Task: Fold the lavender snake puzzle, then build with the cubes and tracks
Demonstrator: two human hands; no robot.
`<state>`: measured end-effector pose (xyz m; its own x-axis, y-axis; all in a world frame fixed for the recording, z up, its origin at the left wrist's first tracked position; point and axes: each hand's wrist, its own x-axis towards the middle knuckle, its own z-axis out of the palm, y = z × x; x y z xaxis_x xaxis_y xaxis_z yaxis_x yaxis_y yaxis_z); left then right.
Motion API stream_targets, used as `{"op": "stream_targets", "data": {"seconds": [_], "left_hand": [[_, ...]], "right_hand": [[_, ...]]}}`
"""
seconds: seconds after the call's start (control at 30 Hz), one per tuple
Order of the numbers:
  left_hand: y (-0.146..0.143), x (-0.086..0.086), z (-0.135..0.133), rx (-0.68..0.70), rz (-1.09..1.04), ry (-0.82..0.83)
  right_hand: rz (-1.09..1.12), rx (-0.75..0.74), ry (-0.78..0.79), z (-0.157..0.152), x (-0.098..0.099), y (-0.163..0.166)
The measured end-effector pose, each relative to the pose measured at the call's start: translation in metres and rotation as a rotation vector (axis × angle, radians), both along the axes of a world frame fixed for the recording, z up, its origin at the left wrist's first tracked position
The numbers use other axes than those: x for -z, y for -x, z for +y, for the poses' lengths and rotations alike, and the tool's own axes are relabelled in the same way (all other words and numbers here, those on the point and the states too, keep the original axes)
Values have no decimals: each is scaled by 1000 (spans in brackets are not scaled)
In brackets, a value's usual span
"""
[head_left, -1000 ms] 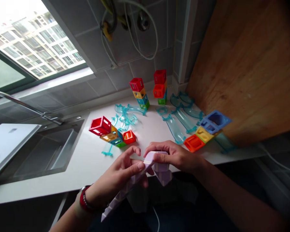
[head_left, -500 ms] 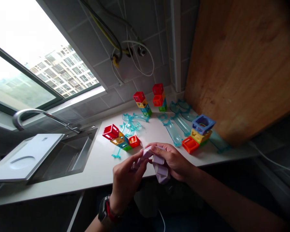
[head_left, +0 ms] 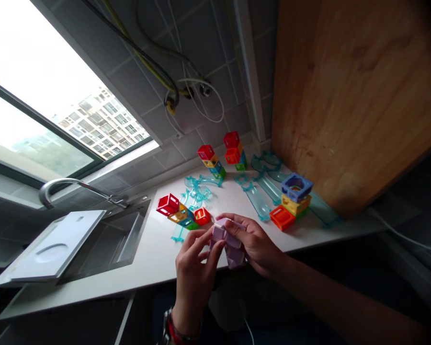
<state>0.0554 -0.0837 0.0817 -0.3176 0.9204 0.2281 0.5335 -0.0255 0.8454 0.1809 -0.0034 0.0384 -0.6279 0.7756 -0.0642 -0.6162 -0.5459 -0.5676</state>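
A light-purple snake puzzle (head_left: 234, 257) made of wedge-shaped segments is held between both hands, above the counter's front edge. The thumb and fingers of my left hand (head_left: 193, 266) pinch its left end. My right hand (head_left: 261, 245) is closed around the upper right side, thumb lying over a segment. Fingers cover part of the puzzle. Just beyond the left fingertips stands an orange cube frame (head_left: 202, 216), beside a leaning-looking stack topped by a red cube frame (head_left: 167, 204).
Two more cube stacks, one red-topped (head_left: 205, 152) and another (head_left: 232, 140), stand near the wall. Clear teal track pieces (head_left: 257, 201) lie on the counter. At right is a blue-topped stack (head_left: 297, 187) by a wooden board (head_left: 345, 96). A sink (head_left: 104, 249) with faucet (head_left: 75, 184) is left.
The puzzle's left part has been folded in, making it more compact. My left hand has shifted closer to the right hand. The camera view has tilted slightly.
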Motion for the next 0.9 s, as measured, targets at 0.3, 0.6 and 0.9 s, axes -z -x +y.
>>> {"op": "stream_targets", "data": {"seconds": [0.3, 0.6, 0.9], "left_hand": [[-7, 12, -2, -16, 212, -46], [-7, 8, 4, 25, 272, 20], [-8, 5, 7, 53, 236, 66]], "right_hand": [[-68, 97, -91, -5, 8, 6], [-154, 182, -192, -3, 13, 6], [-238, 215, -213, -2, 10, 4]]}}
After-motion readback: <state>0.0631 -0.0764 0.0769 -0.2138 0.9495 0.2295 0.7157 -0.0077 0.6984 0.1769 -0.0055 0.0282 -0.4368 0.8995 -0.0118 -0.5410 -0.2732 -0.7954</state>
